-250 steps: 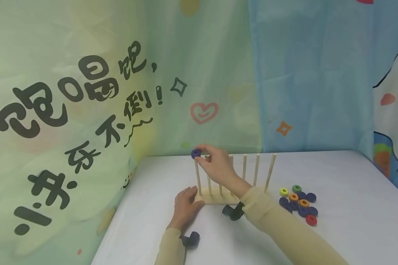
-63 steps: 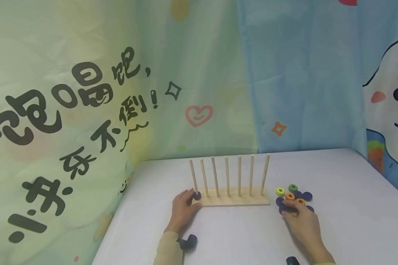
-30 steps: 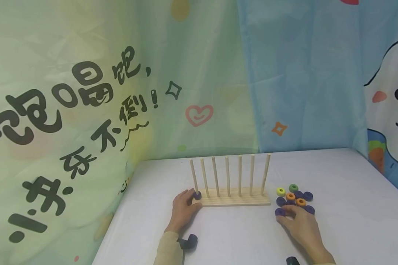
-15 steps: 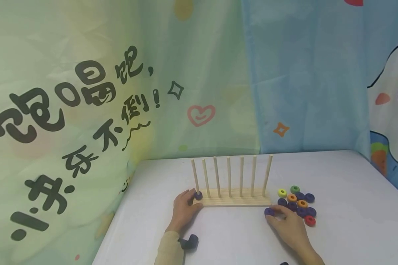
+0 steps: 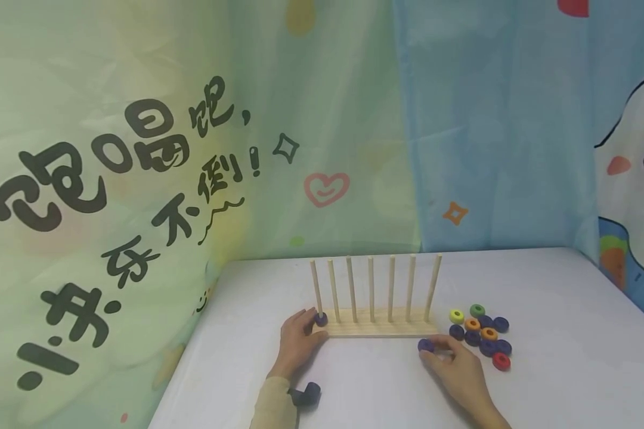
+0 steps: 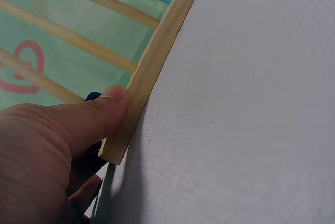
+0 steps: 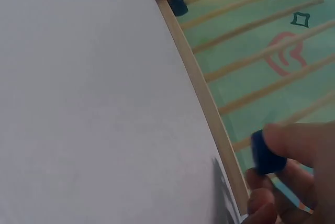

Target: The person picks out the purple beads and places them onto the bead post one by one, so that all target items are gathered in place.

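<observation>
A wooden peg rack stands on the white table, with several upright pegs in a row. One dark purple ring bead sits at the foot of its leftmost peg. My left hand grips the left end of the base; in the left wrist view its thumb presses on the front edge. Just in front of the rack's right end, my right hand pinches another purple bead between thumb and fingers. The right wrist view shows this held bead off the table and apart from the pegs.
Right of the rack lies a cluster of loose beads: a yellow one, a green one, two orange, several purple, and a red one nearest me. A printed curtain hangs behind the table.
The earlier purple bead went from the leftmost peg's top to its foot. My right hand then took another purple bead from the cluster and moved it left toward the rack. My left hand stayed.
</observation>
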`<action>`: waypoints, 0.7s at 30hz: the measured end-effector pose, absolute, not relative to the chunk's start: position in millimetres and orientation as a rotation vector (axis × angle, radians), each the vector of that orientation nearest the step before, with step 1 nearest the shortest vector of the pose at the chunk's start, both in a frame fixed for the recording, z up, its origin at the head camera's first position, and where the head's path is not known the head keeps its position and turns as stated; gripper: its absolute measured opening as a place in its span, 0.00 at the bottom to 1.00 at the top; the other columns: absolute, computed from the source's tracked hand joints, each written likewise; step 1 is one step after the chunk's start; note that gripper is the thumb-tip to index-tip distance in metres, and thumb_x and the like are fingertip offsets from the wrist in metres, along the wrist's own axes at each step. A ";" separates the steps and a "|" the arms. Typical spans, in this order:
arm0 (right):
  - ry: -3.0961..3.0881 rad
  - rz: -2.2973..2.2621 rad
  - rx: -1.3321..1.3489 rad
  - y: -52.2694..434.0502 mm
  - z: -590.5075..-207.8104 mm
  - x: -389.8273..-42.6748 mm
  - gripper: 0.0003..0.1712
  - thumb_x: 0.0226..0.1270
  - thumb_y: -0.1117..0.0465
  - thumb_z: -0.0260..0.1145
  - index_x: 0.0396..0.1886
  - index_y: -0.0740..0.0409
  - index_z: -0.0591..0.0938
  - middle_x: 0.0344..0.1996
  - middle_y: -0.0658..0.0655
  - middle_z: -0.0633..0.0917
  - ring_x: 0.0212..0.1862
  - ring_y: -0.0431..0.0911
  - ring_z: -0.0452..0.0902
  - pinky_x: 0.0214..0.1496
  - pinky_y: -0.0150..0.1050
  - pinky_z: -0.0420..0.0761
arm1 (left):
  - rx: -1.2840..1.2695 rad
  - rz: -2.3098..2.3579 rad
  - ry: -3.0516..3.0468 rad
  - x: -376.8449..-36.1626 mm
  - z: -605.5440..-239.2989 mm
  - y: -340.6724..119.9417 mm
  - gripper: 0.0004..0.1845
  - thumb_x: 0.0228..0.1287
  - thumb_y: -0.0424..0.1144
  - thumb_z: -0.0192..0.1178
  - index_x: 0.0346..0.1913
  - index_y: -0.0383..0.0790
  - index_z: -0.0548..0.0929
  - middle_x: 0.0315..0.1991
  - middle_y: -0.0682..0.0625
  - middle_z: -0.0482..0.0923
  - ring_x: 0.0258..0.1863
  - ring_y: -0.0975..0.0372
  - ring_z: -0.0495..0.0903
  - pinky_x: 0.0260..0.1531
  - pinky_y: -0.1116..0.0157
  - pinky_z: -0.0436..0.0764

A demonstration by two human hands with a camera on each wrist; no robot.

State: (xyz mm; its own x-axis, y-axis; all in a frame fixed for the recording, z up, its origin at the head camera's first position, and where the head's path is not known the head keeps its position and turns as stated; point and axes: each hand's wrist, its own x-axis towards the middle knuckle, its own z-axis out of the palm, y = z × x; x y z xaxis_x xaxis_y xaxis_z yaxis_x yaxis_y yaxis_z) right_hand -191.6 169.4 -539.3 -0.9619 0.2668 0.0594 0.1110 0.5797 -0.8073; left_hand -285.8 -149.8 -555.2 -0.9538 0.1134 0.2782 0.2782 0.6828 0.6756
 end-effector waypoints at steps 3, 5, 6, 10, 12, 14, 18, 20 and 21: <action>-2.585 1.418 -0.348 166.4 -540.0 -191.4 0.24 0.52 0.42 0.66 0.47 0.47 0.78 0.42 0.54 0.82 0.21 0.40 0.72 0.26 0.31 0.70 | -0.307 -1.127 -2.687 -285.5 -554.7 -149.9 0.31 0.46 0.49 0.67 0.57 0.46 0.75 0.55 0.47 0.75 0.58 0.49 0.67 0.60 0.48 0.59; -2.558 1.486 -0.356 164.1 -538.8 -191.1 0.24 0.53 0.43 0.66 0.48 0.46 0.77 0.43 0.54 0.82 0.19 0.40 0.71 0.24 0.32 0.70 | -0.301 -1.131 -2.691 -285.3 -554.1 -149.5 0.31 0.46 0.48 0.67 0.57 0.46 0.75 0.55 0.47 0.74 0.59 0.50 0.67 0.60 0.48 0.58; -2.553 1.499 -0.350 162.7 -537.8 -190.9 0.24 0.53 0.43 0.66 0.49 0.47 0.77 0.43 0.54 0.82 0.19 0.40 0.70 0.23 0.32 0.69 | -0.298 -1.136 -2.694 -285.2 -554.0 -149.4 0.31 0.46 0.48 0.67 0.57 0.45 0.75 0.55 0.47 0.74 0.59 0.50 0.67 0.61 0.48 0.58; -2.547 1.516 -0.318 157.7 -532.2 -190.2 0.24 0.54 0.45 0.65 0.49 0.48 0.77 0.43 0.54 0.82 0.16 0.39 0.67 0.18 0.32 0.67 | -0.309 -1.128 -2.689 -286.3 -554.5 -149.3 0.31 0.46 0.48 0.67 0.57 0.44 0.75 0.56 0.48 0.74 0.59 0.50 0.66 0.61 0.48 0.57; -2.542 1.501 -0.291 155.3 -528.6 -190.1 0.23 0.55 0.46 0.65 0.49 0.49 0.77 0.42 0.54 0.82 0.15 0.38 0.66 0.16 0.32 0.66 | -0.325 -1.122 -2.680 -287.2 -554.8 -149.0 0.31 0.46 0.48 0.67 0.57 0.43 0.75 0.56 0.48 0.74 0.59 0.50 0.67 0.61 0.48 0.58; -2.541 1.484 -0.265 153.3 -525.1 -190.8 0.23 0.55 0.46 0.65 0.49 0.49 0.78 0.41 0.53 0.82 0.14 0.37 0.65 0.15 0.31 0.66 | -0.336 -1.120 -2.672 -287.6 -554.5 -148.7 0.31 0.46 0.48 0.67 0.56 0.43 0.75 0.56 0.48 0.74 0.58 0.50 0.67 0.60 0.48 0.58; -2.538 1.456 -0.206 150.5 -519.9 -193.2 0.22 0.55 0.47 0.66 0.48 0.49 0.78 0.39 0.52 0.83 0.15 0.37 0.66 0.15 0.31 0.67 | -0.319 -1.136 -2.683 -286.4 -553.1 -148.3 0.31 0.46 0.48 0.67 0.57 0.44 0.75 0.56 0.48 0.74 0.59 0.49 0.66 0.60 0.47 0.57; -2.541 1.439 -0.183 149.6 -519.1 -194.9 0.21 0.55 0.47 0.66 0.48 0.48 0.78 0.39 0.51 0.83 0.15 0.37 0.67 0.15 0.30 0.68 | -0.296 -1.137 -2.702 -285.5 -553.0 -148.5 0.31 0.46 0.48 0.67 0.57 0.45 0.75 0.57 0.49 0.73 0.59 0.50 0.66 0.61 0.48 0.57; -2.541 1.439 -0.176 149.2 -518.9 -196.0 0.21 0.55 0.47 0.66 0.48 0.48 0.78 0.38 0.50 0.83 0.15 0.37 0.67 0.15 0.30 0.68 | -0.293 -1.137 -2.704 -285.1 -553.0 -148.7 0.31 0.47 0.48 0.67 0.57 0.45 0.75 0.57 0.49 0.73 0.59 0.50 0.66 0.61 0.48 0.57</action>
